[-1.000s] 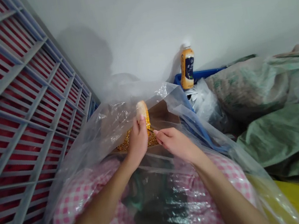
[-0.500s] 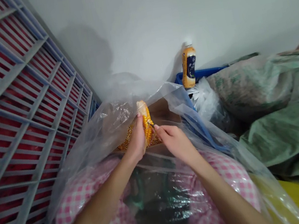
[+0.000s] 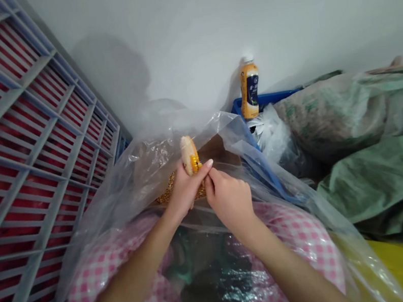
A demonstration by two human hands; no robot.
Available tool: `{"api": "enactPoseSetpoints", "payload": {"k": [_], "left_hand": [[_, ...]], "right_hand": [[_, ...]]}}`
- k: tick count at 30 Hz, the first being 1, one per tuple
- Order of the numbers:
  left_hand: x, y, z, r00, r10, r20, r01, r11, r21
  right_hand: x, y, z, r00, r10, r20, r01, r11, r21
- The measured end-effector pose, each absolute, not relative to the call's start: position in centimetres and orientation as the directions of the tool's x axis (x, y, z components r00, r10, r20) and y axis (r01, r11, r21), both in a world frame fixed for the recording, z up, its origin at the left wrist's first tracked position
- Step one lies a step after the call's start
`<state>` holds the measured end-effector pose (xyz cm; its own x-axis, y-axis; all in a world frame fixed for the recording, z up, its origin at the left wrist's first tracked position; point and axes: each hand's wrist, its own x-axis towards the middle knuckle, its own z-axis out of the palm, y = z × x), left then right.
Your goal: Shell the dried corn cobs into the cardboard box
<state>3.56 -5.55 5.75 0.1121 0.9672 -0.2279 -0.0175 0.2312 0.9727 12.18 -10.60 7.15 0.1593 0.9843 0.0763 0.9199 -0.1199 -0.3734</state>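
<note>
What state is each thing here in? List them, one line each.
corn cob, upright, top stripped bare, kernels left lower down.
left hand, closed round the corn cob.
right hand, curled shut beside the corn cob; contents hidden.
loose kernels, piled under the hands.
bottle, upright, capped, against the wall.
plastic bag, open, crumpled.

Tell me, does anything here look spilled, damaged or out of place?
Only the corn cob stands out: the left hand holds it upright, and its upper part is bare and pale, with yellow kernels left only low down, near the hand. The loose kernels lie gathered below it, not scattered. The bottle stands upright by the wall.
</note>
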Motion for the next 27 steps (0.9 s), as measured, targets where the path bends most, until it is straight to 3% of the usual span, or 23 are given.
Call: {"api": "enactPoseSetpoints", "payload": {"k": [8,13,20,23,27], "left_hand": [[2.7,-4.4,6.7,-0.044,0.956,-0.291,-0.121,0.284,0.951],[2.2,-4.2,7.4,0.15,0.902,-0.405,-0.182,0.428,0.885],[2.6,-4.8,7.0,0.295,0.832,-0.47,-0.109,0.519,0.848],[2.4,-5.1,6.9,0.406,0.797,-0.448,-0.045,0.507,0.861],[2.4,-5.5,6.5,0.436,0.806,-0.401,0.031,0.432,0.901]], "right_hand": [[13.2,-10.6,8.0,0.124,0.982,0.142,0.87,-0.039,-0.492],[14.6,-10.2,8.3,0.137,0.984,0.113,0.689,-0.013,-0.725],[14.6,-9.6,7.9,0.262,0.955,0.14,0.409,0.022,-0.912],[14.6,-9.5,7.8,0.266,0.952,0.155,0.347,0.055,-0.936],[14.8,-9.6,7.7,0.203,0.968,0.147,0.416,0.05,-0.908]]}}
